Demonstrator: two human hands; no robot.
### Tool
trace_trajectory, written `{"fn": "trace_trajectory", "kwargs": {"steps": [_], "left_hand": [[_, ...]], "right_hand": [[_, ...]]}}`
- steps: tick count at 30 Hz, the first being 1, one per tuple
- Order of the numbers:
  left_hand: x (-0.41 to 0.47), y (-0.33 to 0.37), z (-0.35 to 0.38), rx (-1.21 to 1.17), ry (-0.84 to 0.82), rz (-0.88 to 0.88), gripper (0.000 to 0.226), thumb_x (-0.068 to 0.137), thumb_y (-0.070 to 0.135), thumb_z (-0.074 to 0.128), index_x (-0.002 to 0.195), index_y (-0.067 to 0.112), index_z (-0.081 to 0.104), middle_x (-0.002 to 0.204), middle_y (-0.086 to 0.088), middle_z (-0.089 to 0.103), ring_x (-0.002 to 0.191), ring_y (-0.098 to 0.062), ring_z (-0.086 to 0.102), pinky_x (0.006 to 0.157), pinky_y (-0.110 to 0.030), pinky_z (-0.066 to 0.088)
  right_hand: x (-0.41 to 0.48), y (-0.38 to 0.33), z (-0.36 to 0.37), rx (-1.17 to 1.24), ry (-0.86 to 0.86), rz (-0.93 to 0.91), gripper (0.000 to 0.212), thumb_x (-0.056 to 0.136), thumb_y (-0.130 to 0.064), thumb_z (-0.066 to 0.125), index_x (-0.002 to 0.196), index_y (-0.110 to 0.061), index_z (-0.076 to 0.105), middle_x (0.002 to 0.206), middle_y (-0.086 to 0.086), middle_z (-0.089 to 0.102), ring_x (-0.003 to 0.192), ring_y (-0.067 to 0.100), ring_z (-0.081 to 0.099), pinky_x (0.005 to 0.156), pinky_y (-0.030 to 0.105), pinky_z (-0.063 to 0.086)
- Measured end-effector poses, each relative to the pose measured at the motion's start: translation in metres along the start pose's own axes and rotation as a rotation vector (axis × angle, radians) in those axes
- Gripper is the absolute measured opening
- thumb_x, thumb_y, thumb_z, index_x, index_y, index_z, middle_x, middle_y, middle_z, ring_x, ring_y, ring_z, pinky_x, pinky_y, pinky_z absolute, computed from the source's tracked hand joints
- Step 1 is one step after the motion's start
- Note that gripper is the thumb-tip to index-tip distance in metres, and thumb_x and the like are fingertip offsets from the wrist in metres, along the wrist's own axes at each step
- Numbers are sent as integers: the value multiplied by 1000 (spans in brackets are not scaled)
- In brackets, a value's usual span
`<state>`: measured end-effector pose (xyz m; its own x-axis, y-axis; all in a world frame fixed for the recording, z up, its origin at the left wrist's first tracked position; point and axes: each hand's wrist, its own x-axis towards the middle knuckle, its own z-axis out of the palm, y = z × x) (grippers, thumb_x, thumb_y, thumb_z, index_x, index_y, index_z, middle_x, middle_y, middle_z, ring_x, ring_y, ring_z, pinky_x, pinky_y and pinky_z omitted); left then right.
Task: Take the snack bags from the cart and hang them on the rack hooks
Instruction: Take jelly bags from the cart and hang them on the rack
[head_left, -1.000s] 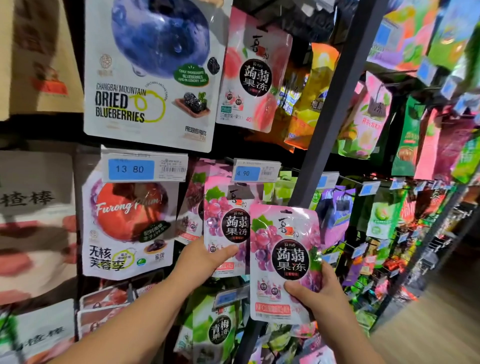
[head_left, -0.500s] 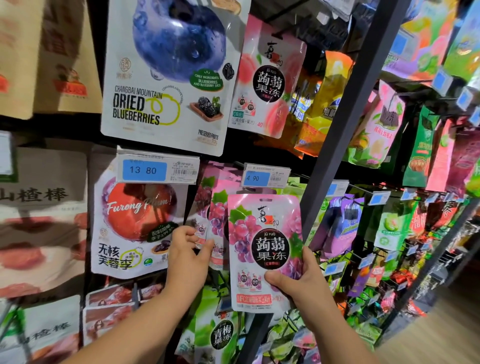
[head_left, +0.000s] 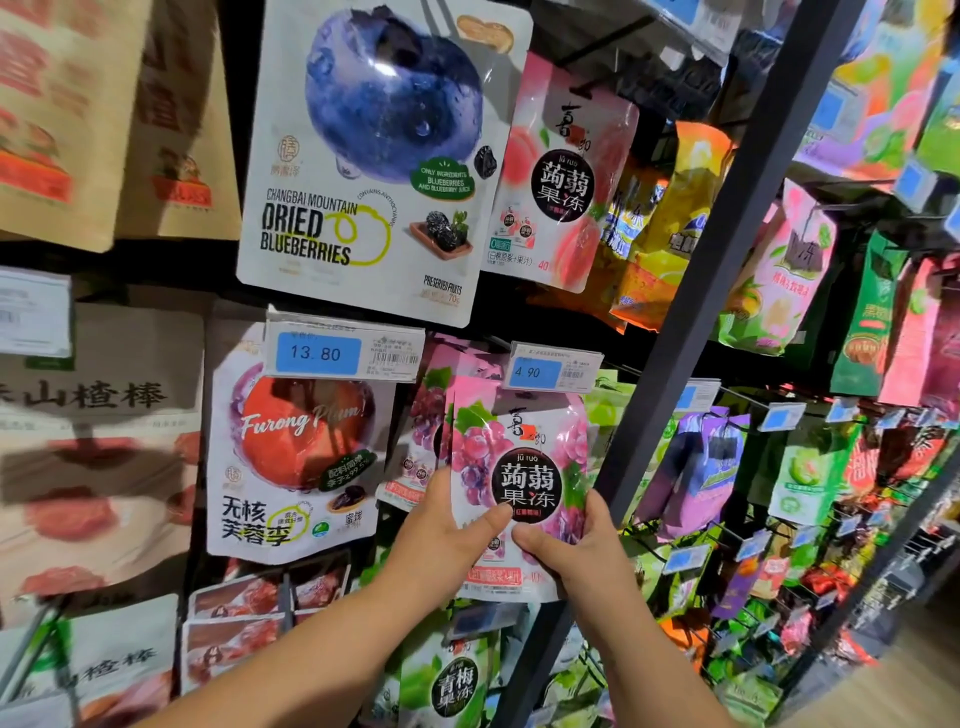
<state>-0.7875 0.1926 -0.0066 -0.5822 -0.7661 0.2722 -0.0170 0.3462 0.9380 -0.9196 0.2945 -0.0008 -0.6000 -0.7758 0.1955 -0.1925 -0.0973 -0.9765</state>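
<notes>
Two hands now hold the grape konjac jelly bag (head_left: 524, 467), where a second ago only one did. Nearest the camera, the left hand (head_left: 441, 540) has come off the bags already hanging. It pinches the new bag's lower left, with the thumb flat on the front and the fingers tucked behind. The right hand (head_left: 587, 551) grips the lower right corner the same way, thumb on the print and fingers curled round the edge.

Between them the bag has travelled up and to the left. It was low and to the right of the row. It now stands upright directly in front of the hanging grape bags (head_left: 423, 415), with its top edge just under the 4.90 price tag (head_left: 555, 371).

That tag hides the hook, so I cannot tell whether the bag's hang hole is already on it. By my judgement the threading step is in hand and close to done. Once the bag hangs by itself, both hands can release it and fetch another. No cart is in view.

Farther left hangs the Furong plum bag (head_left: 296, 441), and above it the dried blueberries bag (head_left: 363, 166). The dark rack post (head_left: 727, 260) rises just to the right.
</notes>
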Motion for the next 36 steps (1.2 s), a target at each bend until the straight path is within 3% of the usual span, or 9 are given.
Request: {"fn": "trace_trajectory", "kwargs": {"steps": [5,8,10,13,20,24,27,30,36], "left_hand": [[7,-4,0,1,45,-19,51,83,44,67,125,25,44,118,8,61,107,-12,57,83,-25,44],[13,-9,0,29,78,-20,50,84,41,67,126,26,44,117,11,60,107,-11,56,75,-17,41],[20,-13,-1,55,87,-36,56,84,43,67,131,24,42,124,8,58,112,-13,54,79,-20,41],[32,-23,-3,111,81,-78,69,82,50,66,137,19,37,137,1,53,121,-19,51,95,-33,44],[57,-32,-2,159,111,-108,73,86,47,63,144,18,30,145,-4,44,130,-24,44,97,-30,40],[74,-38,0,110,135,-125,72,86,45,64,145,21,30,144,-2,46,130,-23,45,95,-30,40],[79,-41,1,121,160,-170,71,87,47,62,145,21,30,140,-6,50,124,-27,50,86,-29,41],[76,-47,1,79,185,-130,62,88,44,62,141,23,38,128,1,58,110,-18,56,80,-25,38],[53,-64,5,6,193,-87,34,86,39,66,116,27,55,103,17,64,98,-7,61,76,-24,42]], "right_hand": [[9,0,1,-31,-58,31,62,65,-16,88,116,-23,54,107,1,73,98,21,71,87,40,56],[15,0,4,-108,-68,52,41,80,-28,79,112,-24,54,102,2,72,92,19,71,78,33,56],[21,-1,8,-257,-51,61,38,86,-51,65,110,-24,53,98,0,68,87,14,66,73,31,52],[31,3,14,-377,-41,46,57,86,-65,53,110,-14,49,108,9,62,102,21,60,92,42,48],[64,11,24,-382,30,65,30,95,-42,56,86,-17,41,82,0,47,78,16,49,66,29,38],[85,12,30,-413,44,102,60,94,-48,55,136,-8,41,125,9,59,115,27,56,85,32,44],[94,12,34,-497,50,109,64,97,-47,50,139,-3,31,113,15,60,101,30,57,72,32,40],[94,14,37,-543,73,123,66,97,-49,48,141,-3,30,121,20,59,112,34,55,75,29,35],[79,30,36,-482,110,114,45,92,-50,56,111,-9,50,103,6,62,99,26,59,76,29,38]]}}
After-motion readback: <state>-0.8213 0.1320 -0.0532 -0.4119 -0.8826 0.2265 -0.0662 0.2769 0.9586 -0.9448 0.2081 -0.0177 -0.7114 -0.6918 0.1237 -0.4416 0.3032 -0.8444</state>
